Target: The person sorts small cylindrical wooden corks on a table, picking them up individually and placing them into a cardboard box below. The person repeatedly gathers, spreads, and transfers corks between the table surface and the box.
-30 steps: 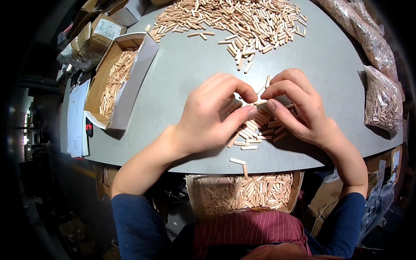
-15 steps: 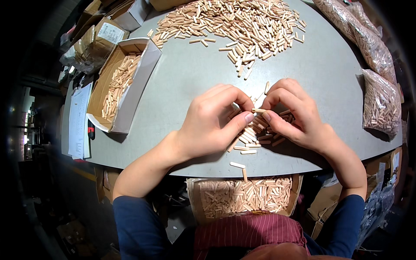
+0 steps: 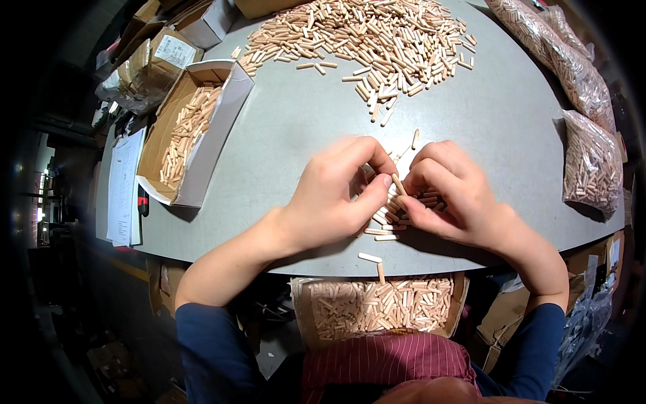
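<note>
One wooden dowel [image 3: 399, 184] stands tilted between my hands above the grey table. My left hand [image 3: 334, 192] pinches at its upper end with thumb and index finger. At the lower end, the thumb and curled fingers of my right hand [image 3: 452, 192] close on it. Under my fingers lies a small pile of similar dowels [image 3: 383, 217], partly hidden by both hands. A single dowel [image 3: 415, 139] lies just beyond my fingertips. Nearer me, a pale dowel [image 3: 369, 257] rests by the table edge, and another dowel [image 3: 381, 273] reaches over that edge.
A large dowel heap [image 3: 377, 40] covers the far side of the table [image 3: 282, 128]. At left stand an open carton [image 3: 219, 138] of dowels and paper sheets [image 3: 124, 188]. Clear bags [image 3: 592, 165] of dowels line the right. Below the near edge sits a dowel-filled box [image 3: 301, 313].
The dowel between my fingers has turned from nearly level to a steep tilt. My right hand has shifted slightly down and left, and its fingers have curled in more.
</note>
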A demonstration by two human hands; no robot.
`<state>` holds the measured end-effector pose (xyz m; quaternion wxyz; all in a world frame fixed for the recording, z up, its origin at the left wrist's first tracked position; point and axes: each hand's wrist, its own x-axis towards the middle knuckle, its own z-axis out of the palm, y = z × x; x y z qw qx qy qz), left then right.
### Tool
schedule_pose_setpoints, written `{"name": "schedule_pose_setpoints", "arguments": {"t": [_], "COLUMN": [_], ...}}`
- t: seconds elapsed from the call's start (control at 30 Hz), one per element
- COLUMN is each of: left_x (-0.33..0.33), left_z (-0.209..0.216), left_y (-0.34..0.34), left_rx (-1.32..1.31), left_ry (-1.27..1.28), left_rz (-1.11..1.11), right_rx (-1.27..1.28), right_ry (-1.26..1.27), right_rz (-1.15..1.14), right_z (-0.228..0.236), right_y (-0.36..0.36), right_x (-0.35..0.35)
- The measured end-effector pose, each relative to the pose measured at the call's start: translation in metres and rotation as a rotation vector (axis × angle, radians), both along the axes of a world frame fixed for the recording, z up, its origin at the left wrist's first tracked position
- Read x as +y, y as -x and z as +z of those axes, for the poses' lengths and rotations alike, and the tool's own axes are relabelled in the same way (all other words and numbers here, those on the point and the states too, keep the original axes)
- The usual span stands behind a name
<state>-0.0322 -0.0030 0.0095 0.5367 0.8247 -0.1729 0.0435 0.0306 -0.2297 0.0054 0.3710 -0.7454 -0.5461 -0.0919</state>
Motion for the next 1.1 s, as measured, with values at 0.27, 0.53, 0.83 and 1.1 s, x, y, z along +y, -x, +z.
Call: {"name": "schedule_pose_setpoints", "arguments": {"t": [0.27, 0.53, 0.83, 1.1], "left_x": [0.002, 0.006, -0.009, -0.001], "left_z": [0.009, 0.009, -0.004, 0.007], "left_y": [0.011, 0.015, 0.028, 0.022], "left_rx": [0.099, -0.128, 0.103, 0.459], "left_ry": [-0.074, -0.104, 0.157, 0.415], "left_rz": [-0.123, -0.311, -0.188, -0.169], "right_rx": [-0.155, -0.231, -0.350, 0.254], "right_ry": [0.061, 0.047, -0.046, -0.036], "right_rz": [0.064, 0.107, 0.041, 0.076], "right_z": [0.001, 0.001, -0.005, 0.010], "right_y": [0.007, 0.018, 0.032, 0.020], "right_x": [-0.001, -0.006, 0.000, -0.006]}}
